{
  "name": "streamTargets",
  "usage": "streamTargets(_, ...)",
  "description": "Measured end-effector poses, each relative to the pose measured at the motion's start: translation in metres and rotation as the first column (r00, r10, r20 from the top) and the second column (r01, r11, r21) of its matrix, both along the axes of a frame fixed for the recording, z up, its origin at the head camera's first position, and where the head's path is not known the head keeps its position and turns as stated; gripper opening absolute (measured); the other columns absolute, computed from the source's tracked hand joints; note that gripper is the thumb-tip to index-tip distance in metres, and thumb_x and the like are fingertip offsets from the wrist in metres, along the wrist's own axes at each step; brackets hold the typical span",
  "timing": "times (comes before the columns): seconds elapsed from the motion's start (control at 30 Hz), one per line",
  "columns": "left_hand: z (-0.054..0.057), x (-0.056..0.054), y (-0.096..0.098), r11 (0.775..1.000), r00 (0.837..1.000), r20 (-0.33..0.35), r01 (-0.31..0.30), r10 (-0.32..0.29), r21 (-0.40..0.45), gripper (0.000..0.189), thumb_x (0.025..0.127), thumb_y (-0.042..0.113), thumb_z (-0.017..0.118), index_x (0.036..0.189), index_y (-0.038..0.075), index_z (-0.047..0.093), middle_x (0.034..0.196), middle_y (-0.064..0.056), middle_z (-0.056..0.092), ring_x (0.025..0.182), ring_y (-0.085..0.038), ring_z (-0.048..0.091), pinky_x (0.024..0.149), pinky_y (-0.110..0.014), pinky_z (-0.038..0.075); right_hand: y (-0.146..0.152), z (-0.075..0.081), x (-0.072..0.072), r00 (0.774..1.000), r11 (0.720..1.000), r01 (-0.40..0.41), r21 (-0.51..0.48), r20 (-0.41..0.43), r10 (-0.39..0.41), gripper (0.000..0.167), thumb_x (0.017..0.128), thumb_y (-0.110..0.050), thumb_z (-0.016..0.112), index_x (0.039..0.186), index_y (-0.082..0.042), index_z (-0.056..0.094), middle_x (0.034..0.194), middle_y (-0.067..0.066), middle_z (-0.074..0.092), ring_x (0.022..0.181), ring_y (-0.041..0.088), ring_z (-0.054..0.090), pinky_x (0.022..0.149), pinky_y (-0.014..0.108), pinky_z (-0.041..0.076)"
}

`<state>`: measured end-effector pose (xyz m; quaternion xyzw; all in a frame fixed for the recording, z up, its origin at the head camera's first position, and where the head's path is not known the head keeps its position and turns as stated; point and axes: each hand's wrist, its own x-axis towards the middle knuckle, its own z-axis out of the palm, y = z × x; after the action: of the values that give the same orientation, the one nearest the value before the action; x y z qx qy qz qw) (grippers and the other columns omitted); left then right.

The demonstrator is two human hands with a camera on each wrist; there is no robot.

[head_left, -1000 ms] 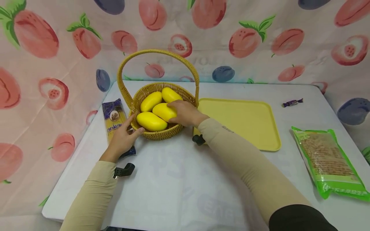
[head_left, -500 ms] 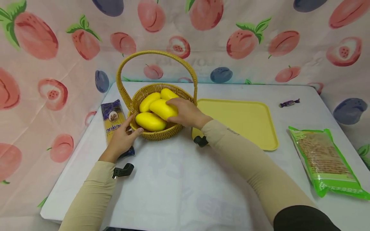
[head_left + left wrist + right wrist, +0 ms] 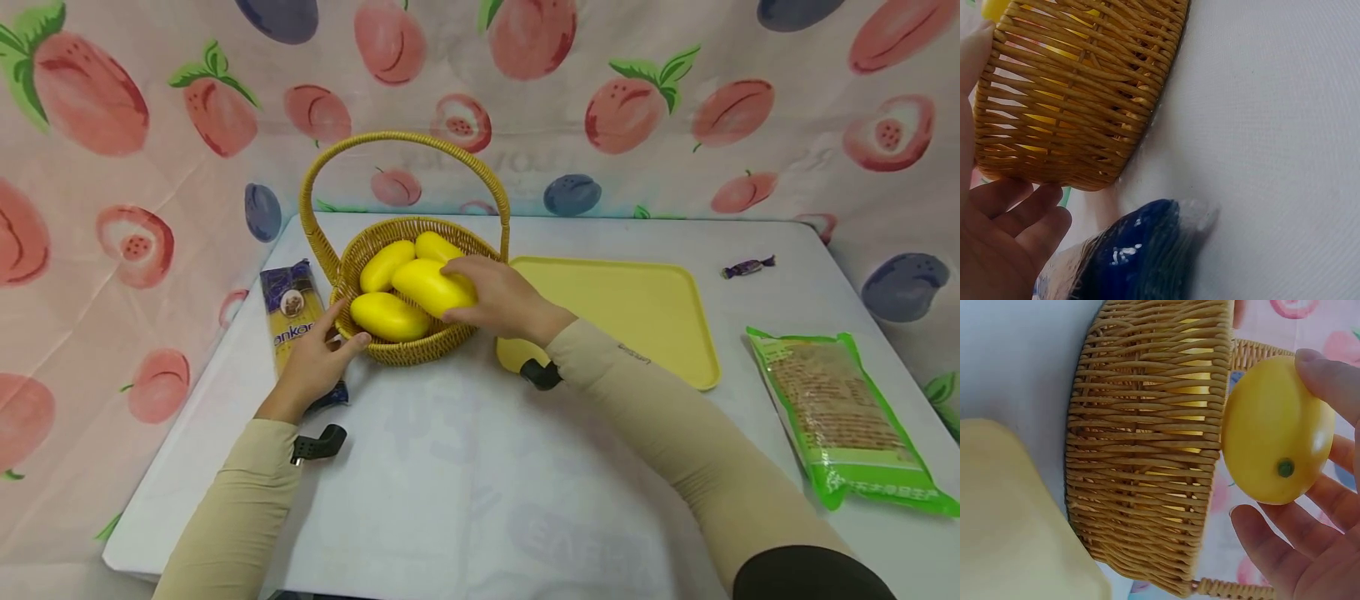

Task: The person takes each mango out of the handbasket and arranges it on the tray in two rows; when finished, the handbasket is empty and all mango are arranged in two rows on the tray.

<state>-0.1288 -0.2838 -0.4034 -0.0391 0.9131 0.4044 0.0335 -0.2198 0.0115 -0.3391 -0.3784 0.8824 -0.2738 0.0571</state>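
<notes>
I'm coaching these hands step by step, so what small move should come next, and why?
I'd probably raise the held fruit slightly, straight up. The right hand grips it, but the right wrist view shows it close to the basket rim, with other fruits beside it in the head view. The left hand holds the basket, which should help.

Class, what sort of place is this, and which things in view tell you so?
Probably a staged indoor tabletop set-up: a white-covered table stands before fruit-printed sheeting, with a wicker basket and a yellow tray set out on it.
</notes>
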Motion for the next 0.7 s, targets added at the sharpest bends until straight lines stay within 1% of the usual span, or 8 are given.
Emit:
streamTargets(0.2,-0.001,0.0,0.0,1.0,1.0,-0.019,0.002,-0.003,-0.012,0.079,0.1,0.046,0.059,0.162,0.017,0.019,0.156,-0.031,0.029,0.132,-0.048,0.045,0.11,-0.057,0.038,0.011,0.004,0.01,0.996,0.998,-0.046,-0.036,-0.073,0.043,0.062,0.091,-0.038,0.076,0.139,-0.005,0.056,0.14,0.011,0.055,0.131,0.027,0.047,0.112,0.039,0.039)
streamTargets(0.33,-0.001,0.001,0.0,1.0,1.0,-0.022,0.005,-0.005,-0.01,0.08,0.1,0.045,0.06,0.162,0.016,0.018,0.156,-0.03,0.029,0.134,-0.048,0.043,0.111,-0.057,0.037,0.017,0.004,0.016,0.991,0.996,-0.067,-0.064,-0.121,0.059,0.06,0.09,-0.036,0.077,0.137,-0.003,0.058,0.138,0.013,0.056,0.129,0.028,0.049,0.111,0.04,0.041)
streamTargets(0.53,-0.001,0.001,0.0,1.0,0.999,-0.034,0.007,-0.007,-0.009,0.079,0.1,0.044,0.06,0.162,0.016,0.018,0.156,-0.029,0.029,0.134,-0.048,0.042,0.111,-0.057,0.037,0.028,0.005,0.023,0.984,0.995,-0.065,-0.078,-0.169,0.052,0.058,0.089,-0.034,0.078,0.134,-0.002,0.06,0.138,0.015,0.057,0.128,0.029,0.051,0.109,0.04,0.043)
streamTargets(0.7,-0.002,0.002,0.001,1.0,0.999,-0.038,0.006,-0.006,0.004,0.08,0.1,0.046,0.06,0.162,0.017,0.019,0.157,-0.029,0.028,0.135,-0.047,0.041,0.111,-0.057,0.037,0.04,0.005,0.027,0.984,0.995,-0.043,-0.09,-0.178,0.026,0.058,0.087,-0.031,0.081,0.133,-0.002,0.061,0.138,0.015,0.057,0.125,0.03,0.054,0.107,0.042,0.045)
